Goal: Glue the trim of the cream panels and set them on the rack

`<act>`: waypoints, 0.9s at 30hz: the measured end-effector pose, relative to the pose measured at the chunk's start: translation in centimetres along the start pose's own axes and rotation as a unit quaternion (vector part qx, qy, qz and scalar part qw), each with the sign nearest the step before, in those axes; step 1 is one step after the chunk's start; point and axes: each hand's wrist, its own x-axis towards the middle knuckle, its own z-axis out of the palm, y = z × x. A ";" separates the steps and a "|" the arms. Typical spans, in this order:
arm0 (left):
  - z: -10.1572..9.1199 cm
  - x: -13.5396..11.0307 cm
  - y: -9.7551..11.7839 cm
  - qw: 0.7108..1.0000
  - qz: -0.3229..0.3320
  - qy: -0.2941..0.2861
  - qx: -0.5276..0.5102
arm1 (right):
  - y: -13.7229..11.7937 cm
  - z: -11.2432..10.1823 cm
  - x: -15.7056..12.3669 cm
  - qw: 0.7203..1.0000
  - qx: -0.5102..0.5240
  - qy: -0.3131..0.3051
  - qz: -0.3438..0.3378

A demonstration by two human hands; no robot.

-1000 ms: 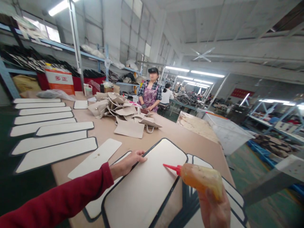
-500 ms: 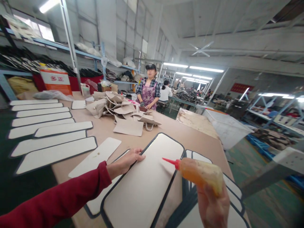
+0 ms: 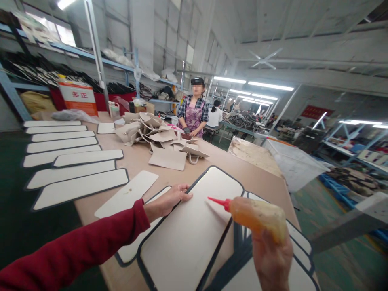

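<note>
Left hand (image 3: 169, 200): flat, fingers close together, palm down on the left edge of the big white panel (image 3: 194, 230), fingertips over its dark border. Not pinching anything, just pressing. Red sleeve (image 3: 75, 254) runs back to the lower left.

Right hand (image 3: 273, 262): closed around the base of the glue bottle (image 3: 257, 216), seen from the back. Bottle is tilted almost level, full of orange liquid, with its red nozzle (image 3: 216, 201) pointing left over the panel's right half. Can't tell if the tip touches the surface.

Panel: lies flat on the table (image 3: 251, 178) between the two hands, long axis running away from the camera, rounded corners. It overlaps another bordered panel (image 3: 130, 252) on its left. More of the same are stacked under the right hand (image 3: 298, 242).

Further left: a plain white strip (image 3: 127, 194), then rows of long bordered strips (image 3: 79, 188) laid side by side.

Far end of the table: a pile of beige bag pieces (image 3: 157, 135), with a co-worker (image 3: 195, 111) standing behind it. An orange-and-white can (image 3: 78, 97) is at the back left. A translucent bin (image 3: 291, 163) sits off the right edge.
</note>
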 end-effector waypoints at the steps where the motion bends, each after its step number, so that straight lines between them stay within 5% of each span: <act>1: 0.1 0.0 0.1 1.000 0.003 -0.005 0.000 | -0.1 0.3 0.3 1.000 0.004 -0.002 0.002; 8: -1.0 1.0 0.4 1.000 0.023 0.015 0.004 | 1.2 0.4 -5.0 0.995 0.020 -0.020 0.099; 15: -1.3 0.1 0.6 1.000 0.011 -0.010 0.017 | -0.4 0.5 0.6 0.998 0.050 0.049 -0.005; 21: -2.1 0.6 0.5 1.000 -0.003 0.026 0.007 | 0.9 -1.1 -4.5 0.991 0.041 -0.004 0.129; 27: -2.0 -0.1 1.0 1.000 -0.014 0.012 0.015 | -0.7 -0.4 -0.6 0.999 0.038 0.035 0.006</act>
